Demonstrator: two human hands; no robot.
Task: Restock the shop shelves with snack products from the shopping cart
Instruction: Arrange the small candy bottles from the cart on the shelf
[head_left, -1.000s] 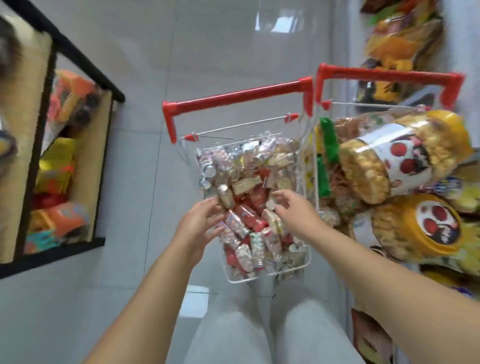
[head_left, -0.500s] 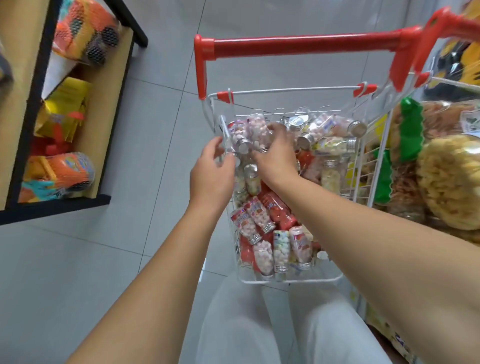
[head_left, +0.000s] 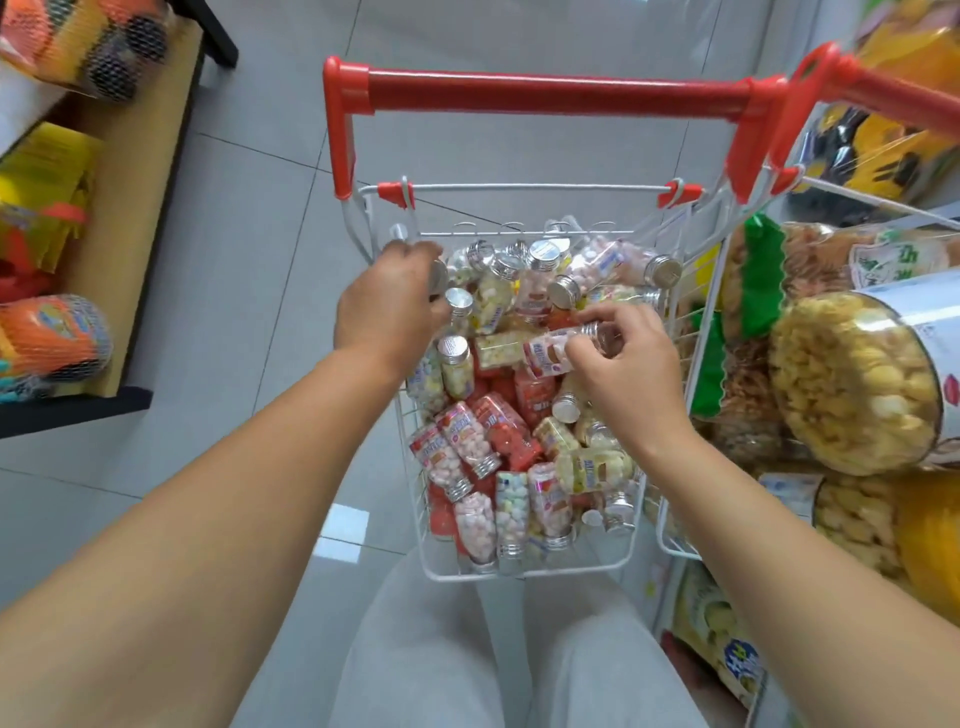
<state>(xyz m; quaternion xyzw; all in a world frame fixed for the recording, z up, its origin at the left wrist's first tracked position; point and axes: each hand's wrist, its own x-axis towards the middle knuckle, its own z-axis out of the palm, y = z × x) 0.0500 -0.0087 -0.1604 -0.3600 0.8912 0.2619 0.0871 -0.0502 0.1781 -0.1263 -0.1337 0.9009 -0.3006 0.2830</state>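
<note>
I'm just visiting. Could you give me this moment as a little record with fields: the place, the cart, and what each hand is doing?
Place: shop aisle, tiled floor, wooden shelf at left
Cart: white wire cart with red handle, heaped with small candy bottles
Left hand: curled round a silver-capped bottle, mostly hidden, at the cart's far left corner
Right hand: pinches a pink-labelled bottle over the pile
Beside: big jar of puffed snacks at right
</note>
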